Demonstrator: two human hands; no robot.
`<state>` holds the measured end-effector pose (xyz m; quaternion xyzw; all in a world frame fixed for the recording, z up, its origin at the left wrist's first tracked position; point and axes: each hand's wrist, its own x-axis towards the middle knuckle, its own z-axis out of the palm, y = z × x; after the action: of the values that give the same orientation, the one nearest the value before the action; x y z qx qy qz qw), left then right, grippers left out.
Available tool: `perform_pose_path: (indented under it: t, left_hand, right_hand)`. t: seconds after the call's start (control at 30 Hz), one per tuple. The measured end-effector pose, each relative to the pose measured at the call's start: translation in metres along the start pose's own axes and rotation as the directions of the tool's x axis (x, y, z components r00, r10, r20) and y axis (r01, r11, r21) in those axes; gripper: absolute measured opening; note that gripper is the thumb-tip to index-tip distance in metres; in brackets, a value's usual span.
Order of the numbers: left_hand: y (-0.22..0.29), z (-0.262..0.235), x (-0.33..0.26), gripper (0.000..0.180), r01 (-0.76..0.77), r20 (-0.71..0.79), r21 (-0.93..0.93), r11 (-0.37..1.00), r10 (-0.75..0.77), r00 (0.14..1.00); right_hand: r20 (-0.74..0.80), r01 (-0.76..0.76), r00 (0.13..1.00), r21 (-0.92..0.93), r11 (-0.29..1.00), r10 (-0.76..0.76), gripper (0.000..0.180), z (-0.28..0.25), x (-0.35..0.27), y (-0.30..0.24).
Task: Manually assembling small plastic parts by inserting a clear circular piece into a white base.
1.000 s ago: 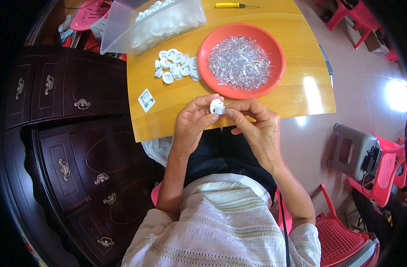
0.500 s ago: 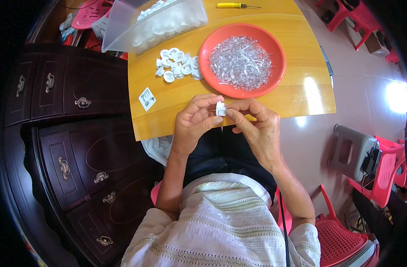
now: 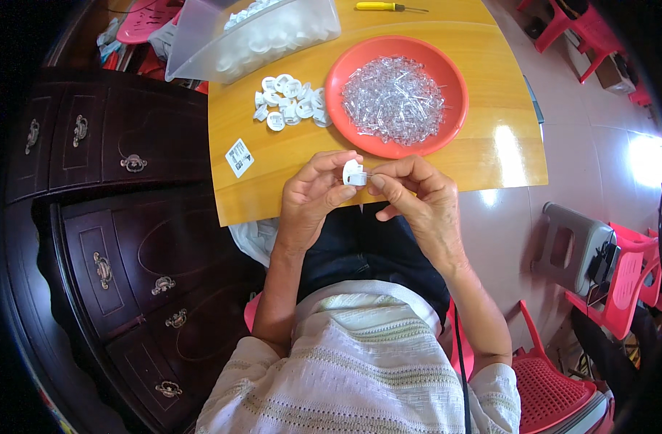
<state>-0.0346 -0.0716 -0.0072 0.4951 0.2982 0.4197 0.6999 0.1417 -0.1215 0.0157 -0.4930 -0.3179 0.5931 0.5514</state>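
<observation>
Between the thumb and fingers of my left hand (image 3: 309,192) is a small white plastic fitting (image 3: 353,173) with a round flange, held just over the table's near edge. My right hand (image 3: 420,199) pinches a thin clear plastic piece (image 3: 369,174) whose other end meets the fitting's side; how deep it sits cannot be made out. Beyond my hands stands a red round basin (image 3: 457,119) heaped with similar clear plastic pieces (image 3: 392,101). To its left lies a loose group of white fittings (image 3: 291,101) like the held one.
A translucent bin (image 3: 193,43) with more white fittings stands at the far left of the yellow table (image 3: 273,199). A yellow-handled screwdriver (image 3: 378,6) lies at the far edge, a printed label (image 3: 239,158) at the left. Dark drawers (image 3: 128,246) flank the left; a grey stool (image 3: 573,242) is right.
The white fitting has turned and shifted slightly left in my left hand. My right fingers are now a little apart from it, with the clear piece showing across the gap.
</observation>
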Motion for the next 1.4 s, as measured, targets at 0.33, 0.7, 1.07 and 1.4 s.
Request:
perform_pose_path:
  t: [0.33,0.7,1.07,1.4]
  left_hand:
    - [-0.002,0.001,0.0,0.04,0.018,-0.015,-0.076,0.997,-0.019,1.0]
    - [-0.002,-0.002,0.002,0.042,-0.06,0.024,0.063,0.996,0.059,0.998]
    - [0.001,-0.001,0.002,0.043,-0.032,0.005,0.094,0.995,0.032,0.999]
    - [0.015,0.009,0.001,0.041,-0.086,0.013,0.287,0.954,0.086,0.996]
  right_hand:
    - [-0.006,0.032,0.999,-0.001,0.999,-0.032,0.012,0.001,0.0,-0.001]
    - [-0.045,0.146,0.986,-0.208,0.967,-0.159,0.011,0.001,-0.001,0.0]
    - [-0.042,0.049,0.998,-0.06,0.997,-0.052,0.01,-0.001,0.002,0.004]
    - [0.01,-0.061,0.998,0.006,0.998,0.061,0.014,-0.006,0.004,0.0]
